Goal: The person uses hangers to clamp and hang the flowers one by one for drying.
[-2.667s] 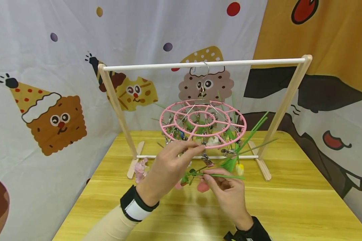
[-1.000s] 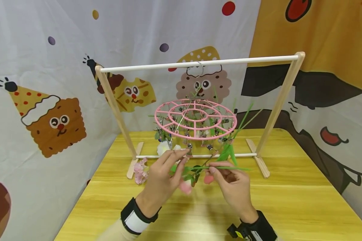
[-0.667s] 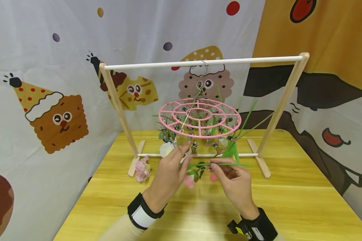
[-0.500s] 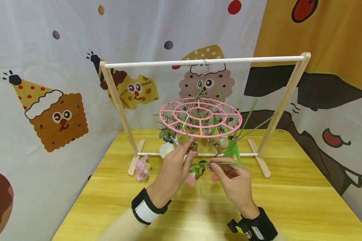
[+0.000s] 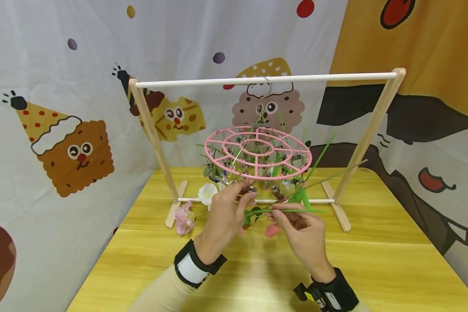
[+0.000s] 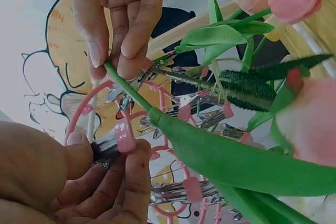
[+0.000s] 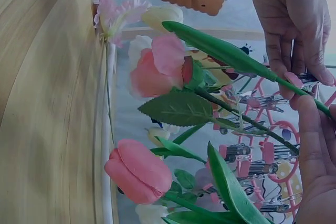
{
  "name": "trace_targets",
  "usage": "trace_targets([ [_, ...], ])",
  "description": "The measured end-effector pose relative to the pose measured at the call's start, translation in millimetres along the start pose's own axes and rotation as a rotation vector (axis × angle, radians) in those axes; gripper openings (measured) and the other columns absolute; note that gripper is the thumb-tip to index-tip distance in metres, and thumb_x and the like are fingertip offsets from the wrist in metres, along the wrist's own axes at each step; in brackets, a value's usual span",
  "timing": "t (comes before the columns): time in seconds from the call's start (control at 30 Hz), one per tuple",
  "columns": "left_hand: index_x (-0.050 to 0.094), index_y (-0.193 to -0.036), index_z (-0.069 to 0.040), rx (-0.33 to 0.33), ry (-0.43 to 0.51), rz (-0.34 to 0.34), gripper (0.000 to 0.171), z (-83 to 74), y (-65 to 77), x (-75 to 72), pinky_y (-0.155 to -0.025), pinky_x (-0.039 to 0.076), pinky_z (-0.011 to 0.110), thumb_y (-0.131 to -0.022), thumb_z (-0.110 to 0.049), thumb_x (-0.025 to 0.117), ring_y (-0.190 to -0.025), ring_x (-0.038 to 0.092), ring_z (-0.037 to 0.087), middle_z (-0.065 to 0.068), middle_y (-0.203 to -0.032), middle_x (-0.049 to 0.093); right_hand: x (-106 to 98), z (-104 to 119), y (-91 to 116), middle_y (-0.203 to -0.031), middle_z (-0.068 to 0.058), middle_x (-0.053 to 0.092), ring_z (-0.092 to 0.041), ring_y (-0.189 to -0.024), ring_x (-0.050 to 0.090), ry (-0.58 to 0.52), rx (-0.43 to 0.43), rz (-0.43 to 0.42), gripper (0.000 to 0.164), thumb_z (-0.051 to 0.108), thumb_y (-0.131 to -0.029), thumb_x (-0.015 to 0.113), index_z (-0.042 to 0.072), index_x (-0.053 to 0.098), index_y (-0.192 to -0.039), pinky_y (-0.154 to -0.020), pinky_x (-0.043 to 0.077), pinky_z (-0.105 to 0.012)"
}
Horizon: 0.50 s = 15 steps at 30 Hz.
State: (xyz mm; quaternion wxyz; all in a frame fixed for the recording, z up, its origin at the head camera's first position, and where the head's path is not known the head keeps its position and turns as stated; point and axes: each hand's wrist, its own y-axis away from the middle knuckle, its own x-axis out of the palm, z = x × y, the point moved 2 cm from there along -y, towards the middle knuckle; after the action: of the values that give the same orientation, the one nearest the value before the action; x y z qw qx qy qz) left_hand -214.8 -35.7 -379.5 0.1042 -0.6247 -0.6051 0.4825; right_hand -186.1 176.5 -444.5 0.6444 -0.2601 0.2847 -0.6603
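Observation:
My left hand (image 5: 224, 214) pinches a metal clip (image 6: 113, 142) with pink tips, thumb on one side and fingers on the other. The clip hangs from a round pink clip hanger (image 5: 257, 164). To its right, my right hand (image 5: 298, 225) pinches the thin green stem (image 6: 128, 90) of an artificial flower between thumb and fingertips. A long green leaf (image 7: 226, 53) extends from that stem; which flower head belongs to it I cannot tell. The stem runs close beside the clip. A pink rose (image 7: 160, 66) and a pink tulip (image 7: 139, 171) hang nearby.
A wooden stand (image 5: 378, 117) with a white top rod (image 5: 316, 78) carries the hanger. Several other clips and artificial flowers, including a white one (image 5: 207, 193), hang beneath it. A pale pink flower (image 5: 184, 218) is by the stand's left foot on the wooden table (image 5: 374, 268).
My left hand has come down from the hanger's rim and now grips a clip. The hanger has turned and shifted slightly. My right hand keeps its hold on the stem, moving little.

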Motion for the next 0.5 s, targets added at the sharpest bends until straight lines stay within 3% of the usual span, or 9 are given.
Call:
trace_targets([
  [0.2, 0.08, -0.127, 0.001, -0.045, 0.057, 0.015, 0.021, 2.3, -0.3, 2.3, -0.09, 0.073, 0.03, -0.108, -0.01, 0.08, -0.101, 0.087, 0.026, 0.016, -0.118, 0.086, -1.0, -0.5, -0.8, -0.111, -0.008, 0.088, -0.013, -0.094, 0.087, -0.005, -0.002, -0.009, 0.027, -0.022, -0.103, 0.072, -0.01, 0.081, -0.125, -0.077, 0.07, -0.026],
  [0.4, 0.079, -0.122, -0.003, -0.124, 0.115, 0.051, 0.016, 2.3, 0.1, 2.9, -0.091, 0.072, 0.033, -0.108, -0.011, 0.082, -0.103, 0.085, 0.023, 0.013, -0.119, 0.085, -1.3, -0.2, -1.3, -0.119, 0.0, 0.086, -0.011, -0.099, 0.088, -0.022, 0.003, -0.02, 0.026, -0.023, -0.103, 0.071, -0.012, 0.08, -0.125, -0.085, 0.072, -0.03],
  [0.5, 0.078, -0.12, -0.004, -0.163, 0.165, 0.063, 0.011, 1.7, 0.8, 2.9, -0.09, 0.072, 0.033, -0.109, -0.008, 0.08, -0.101, 0.085, 0.023, 0.012, -0.117, 0.085, -1.4, -0.3, -1.9, -0.119, -0.002, 0.086, -0.01, -0.097, 0.088, -0.025, 0.0, -0.022, 0.026, -0.023, -0.103, 0.07, -0.012, 0.08, -0.125, -0.086, 0.072, -0.03],
])
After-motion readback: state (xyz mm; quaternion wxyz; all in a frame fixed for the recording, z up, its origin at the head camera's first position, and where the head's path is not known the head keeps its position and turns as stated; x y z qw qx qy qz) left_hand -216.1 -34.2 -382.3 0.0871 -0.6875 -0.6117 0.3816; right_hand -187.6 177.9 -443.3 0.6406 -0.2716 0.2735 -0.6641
